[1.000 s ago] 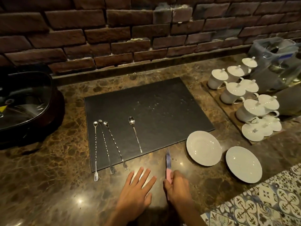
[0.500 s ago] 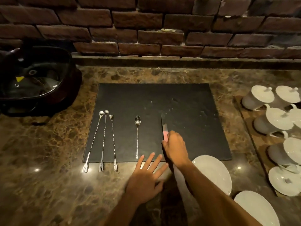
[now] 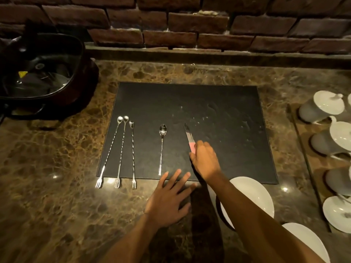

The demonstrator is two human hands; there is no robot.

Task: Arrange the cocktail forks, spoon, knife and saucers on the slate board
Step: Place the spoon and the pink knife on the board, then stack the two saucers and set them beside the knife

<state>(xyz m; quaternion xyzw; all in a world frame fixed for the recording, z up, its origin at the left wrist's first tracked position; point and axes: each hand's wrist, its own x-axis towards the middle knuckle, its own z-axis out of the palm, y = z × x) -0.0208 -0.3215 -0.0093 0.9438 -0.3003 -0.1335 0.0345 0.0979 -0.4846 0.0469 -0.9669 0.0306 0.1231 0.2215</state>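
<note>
A dark slate board (image 3: 218, 111) lies on the marble counter. Three long twisted cocktail forks (image 3: 121, 150) lie side by side on its left part, tines hanging over the near edge. A long spoon (image 3: 162, 147) lies to their right. My right hand (image 3: 205, 160) grips the pink handle of a knife (image 3: 188, 134), whose blade rests on the slate and points away from me. My left hand (image 3: 169, 200) lies flat, fingers spread, at the slate's near edge. Two white saucers sit off the board at the near right, one (image 3: 260, 194) partly under my right forearm, the other (image 3: 311, 242) closer to me.
A black pot with a glass lid (image 3: 41, 73) stands at the back left. A wooden tray (image 3: 303, 141) at the right carries several white lidded cups (image 3: 322, 107). A brick wall (image 3: 190, 25) runs behind the counter.
My right hand carried the knife from the counter in front of the slate onto the slate, right of the spoon. My left hand stayed flat near the board's front edge.
</note>
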